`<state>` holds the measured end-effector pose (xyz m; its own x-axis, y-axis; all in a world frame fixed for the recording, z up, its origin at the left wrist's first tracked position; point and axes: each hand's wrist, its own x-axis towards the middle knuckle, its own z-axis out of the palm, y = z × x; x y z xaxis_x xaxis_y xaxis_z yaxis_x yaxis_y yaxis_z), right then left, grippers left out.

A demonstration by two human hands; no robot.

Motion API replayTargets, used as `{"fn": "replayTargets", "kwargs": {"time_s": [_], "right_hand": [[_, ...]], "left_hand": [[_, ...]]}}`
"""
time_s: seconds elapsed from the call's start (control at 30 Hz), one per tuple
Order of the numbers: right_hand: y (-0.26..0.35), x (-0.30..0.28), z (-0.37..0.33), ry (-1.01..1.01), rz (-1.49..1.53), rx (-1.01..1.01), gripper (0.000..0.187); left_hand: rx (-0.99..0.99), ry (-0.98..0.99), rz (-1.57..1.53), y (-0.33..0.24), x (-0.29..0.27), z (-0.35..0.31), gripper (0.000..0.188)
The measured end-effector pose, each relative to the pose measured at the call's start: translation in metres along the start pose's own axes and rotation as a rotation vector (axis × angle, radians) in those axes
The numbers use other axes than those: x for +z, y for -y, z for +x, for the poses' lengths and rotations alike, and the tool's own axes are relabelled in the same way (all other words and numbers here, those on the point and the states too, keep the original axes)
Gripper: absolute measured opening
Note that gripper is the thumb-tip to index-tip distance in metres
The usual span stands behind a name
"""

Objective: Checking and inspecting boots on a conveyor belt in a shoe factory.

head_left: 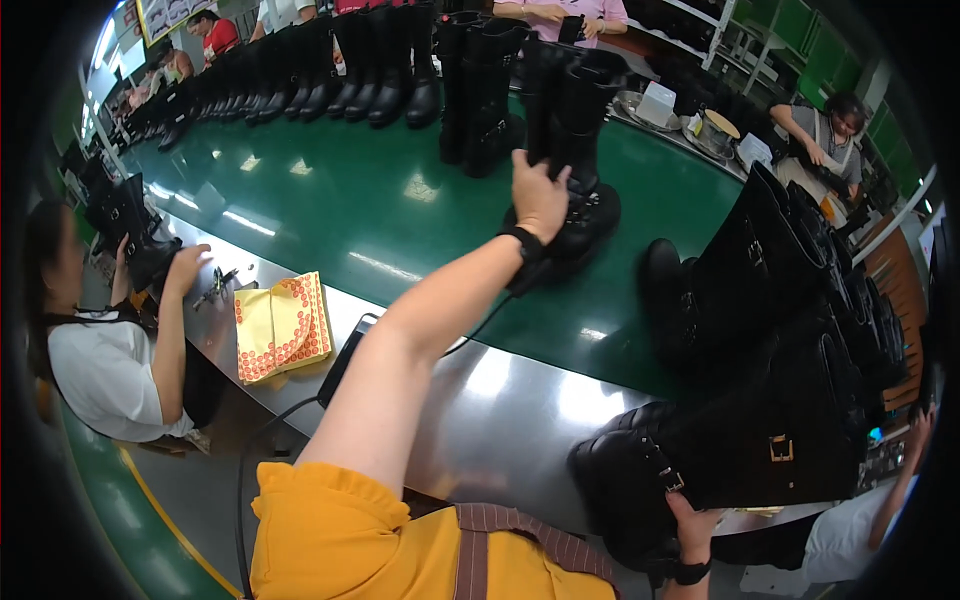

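Observation:
My left arm stretches across the bench to a pair of tall black buckled boots (578, 135) standing on the green belt. The fingers of my left hand (540, 198) are spread apart against the ankle of the boots; whether they grip cannot be told. At the lower right, my right hand (692, 522) holds another tall black boot (735, 455) by its lower part, near a strap with a small buckle. This boot lies tilted on its side, and the fingers beneath it are hidden. Close behind it, more black boots (745, 265) stand on the belt.
A long row of black boots (390, 75) lines the belt's far side. A stack of yellow paper sheets with red marks (283, 328) lies on the metal edge. Beside my arm is a black device (345, 362) with a cable. Co-workers (120, 360) sit and stand around.

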<state>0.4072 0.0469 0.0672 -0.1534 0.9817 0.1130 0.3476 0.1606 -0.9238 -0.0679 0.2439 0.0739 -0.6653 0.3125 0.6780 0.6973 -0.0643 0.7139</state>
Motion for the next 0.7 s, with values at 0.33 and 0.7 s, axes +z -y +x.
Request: {"fn": "replayTargets", "kwargs": {"time_s": [0.33,0.7], "right_hand": [[0.081,0.095,0.070,0.136,0.288,0.059,0.047],[0.159,0.325,0.403,-0.146,-0.335,-0.205,0.096]], "left_hand": [[0.078,-0.032,0.166,0.084,-0.151,0.038,0.026],[0.129,0.052,0.186,0.103,-0.172,0.031,0.021]]}}
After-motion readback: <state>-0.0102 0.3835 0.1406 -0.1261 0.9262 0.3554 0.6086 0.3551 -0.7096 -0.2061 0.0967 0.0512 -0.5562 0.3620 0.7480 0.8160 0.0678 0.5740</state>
